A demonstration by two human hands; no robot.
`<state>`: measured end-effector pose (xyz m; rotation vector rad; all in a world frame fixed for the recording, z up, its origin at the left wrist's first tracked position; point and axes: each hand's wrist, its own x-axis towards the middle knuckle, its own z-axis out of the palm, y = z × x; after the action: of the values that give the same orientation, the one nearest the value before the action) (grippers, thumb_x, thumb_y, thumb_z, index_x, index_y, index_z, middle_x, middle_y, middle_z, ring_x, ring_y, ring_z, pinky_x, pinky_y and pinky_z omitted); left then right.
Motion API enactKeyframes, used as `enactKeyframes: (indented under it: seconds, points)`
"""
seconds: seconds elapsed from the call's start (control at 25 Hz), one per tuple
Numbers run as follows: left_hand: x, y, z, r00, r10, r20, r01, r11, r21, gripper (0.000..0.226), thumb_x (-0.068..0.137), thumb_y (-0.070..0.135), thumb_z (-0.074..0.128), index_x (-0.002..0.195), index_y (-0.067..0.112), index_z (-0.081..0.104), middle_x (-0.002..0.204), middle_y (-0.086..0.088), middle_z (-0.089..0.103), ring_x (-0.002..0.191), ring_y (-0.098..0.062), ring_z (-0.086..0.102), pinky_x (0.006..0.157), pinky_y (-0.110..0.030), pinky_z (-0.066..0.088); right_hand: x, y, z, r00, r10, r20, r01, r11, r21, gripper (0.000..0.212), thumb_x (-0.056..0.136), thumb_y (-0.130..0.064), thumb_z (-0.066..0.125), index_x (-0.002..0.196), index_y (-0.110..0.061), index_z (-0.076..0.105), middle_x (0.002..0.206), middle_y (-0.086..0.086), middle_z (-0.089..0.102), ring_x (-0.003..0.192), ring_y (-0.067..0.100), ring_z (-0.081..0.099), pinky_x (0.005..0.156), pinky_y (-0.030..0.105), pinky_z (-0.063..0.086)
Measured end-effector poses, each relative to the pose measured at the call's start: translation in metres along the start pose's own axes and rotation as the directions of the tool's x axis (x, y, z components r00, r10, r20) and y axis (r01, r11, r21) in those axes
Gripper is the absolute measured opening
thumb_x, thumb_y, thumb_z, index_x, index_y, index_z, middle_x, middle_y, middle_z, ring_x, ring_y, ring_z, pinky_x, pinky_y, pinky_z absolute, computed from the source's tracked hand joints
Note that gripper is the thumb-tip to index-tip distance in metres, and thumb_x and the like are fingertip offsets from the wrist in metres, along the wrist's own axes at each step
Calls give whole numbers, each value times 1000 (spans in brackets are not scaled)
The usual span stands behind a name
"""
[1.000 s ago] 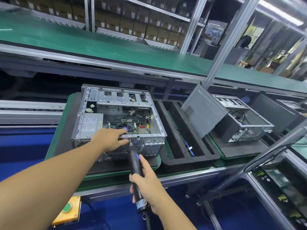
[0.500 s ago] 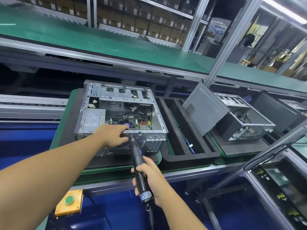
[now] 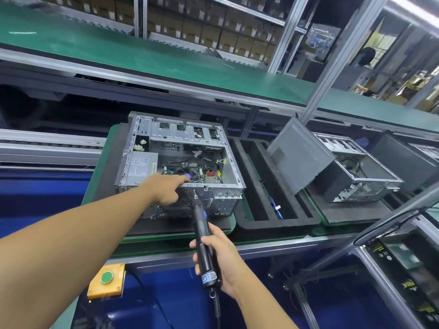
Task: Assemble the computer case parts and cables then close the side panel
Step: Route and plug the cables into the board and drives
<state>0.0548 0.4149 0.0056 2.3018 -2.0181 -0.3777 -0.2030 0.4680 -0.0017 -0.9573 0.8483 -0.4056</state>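
Factory assembly line; a long green-topped conveyor shelf (image 3: 166, 58) runs behind and above the case, with stacked brown cartons (image 3: 237, 22) beyond it.

1. Open grey sheet-metal computer case (image 3: 185, 131). It lies on its side on a green carrier board (image 3: 95, 176) on the bench, with the opening upward and no side panel fitted. Inside are a silver boxed power supply (image 3: 142, 167) at its left end, a green circuit board (image 3: 206, 175) at the near right, and loose black cables (image 3: 206, 159) above that.
Handling (judged): stiff, thin-walled and fairly heavy, with edges probably sharp. Take it by the folded outer rim or the corners. Keep off the fragile board. Move the soft cables by their plugs.

2. Dark grey flat metal side panel (image 3: 299, 155). It stands well right of the case, leaning tilted against a second open case (image 3: 370, 184).
Handling (judged): light, springy and smooth-painted, so apt to slip. Hold it by two opposite edges.

3. Black foam tray (image 3: 273, 222). It sits just right of the case, with a thin blue cable (image 3: 275, 206) in one channel.

4. Black electric screwdriver (image 3: 200, 224). It is in front of the case, its tip against the near face just under the rim. Whether it sits on a screw is too small to tell.

5. Yellow switch box with a green button (image 3: 107, 281), below the case's left front.

Hands: the left hand (image 3: 166, 188) rests on the case's near rim, forefinger stretched along it and the other fingers folded. I cannot tell whether it pinches anything. The right hand (image 3: 221, 257) is wrapped round the screwdriver's lower body.
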Motion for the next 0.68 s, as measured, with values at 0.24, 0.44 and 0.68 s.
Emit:
enactKeyframes:
  seconds: [0.24,0.44,0.68]
  points:
    - [0,-4,-3,998,14,55,-14,1000,-13,89,78,-4,42,152,41,22,147,-1,51,93,-25,58,60,-27,41,-1,-6,6,997,13,-78,-18,998,-65,48,98,-11,57,143,-23,45,89,10,66,64,22,56,48,32,46]
    - [2,-7,-1,998,35,49,-35,999,-2,88,80,-5,45,152,40,24,145,0,52,112,-26,59,70,-27,42,-2,-6,6,998,17,-61,-19,999,-40,44,97,-9,53,138,-20,48,87,11,64,61,22,55,47,31,44]
    - [1,-7,0,998,43,35,-44,999,30,85,81,-2,45,152,39,24,145,0,52,111,-27,58,80,-33,49,2,-3,6,995,13,-102,-27,991,-133,61,93,-13,57,148,-28,36,88,8,66,64,23,55,49,33,46]
